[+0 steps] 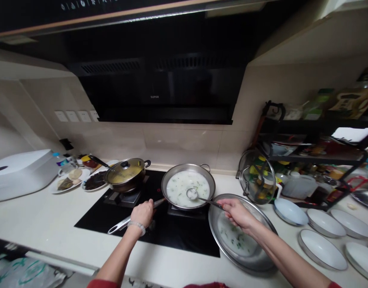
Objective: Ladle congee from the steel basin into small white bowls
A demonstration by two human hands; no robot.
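My left hand [142,215] is wrapped round the long metal handle [119,225] of a steel wok [165,183] on the right burner. White liquid with green bits fills much of the wok. Between the fingers of my right hand [238,216] is the handle of a ladle [192,194], whose bowl rests at the liquid's surface, inside the wok. Under my right forearm stands a wide steel basin [215,228], touching or close to the wok's right side, holding similar white liquid with green pieces.
A lidded pan [126,172] sits on the left burner, beside plates of food [95,181]. Several shallow white bowls [323,248] stand at the right. Behind them are a glass lid [257,176] and a black rack [315,158]. A range hood [168,88] hangs overhead.
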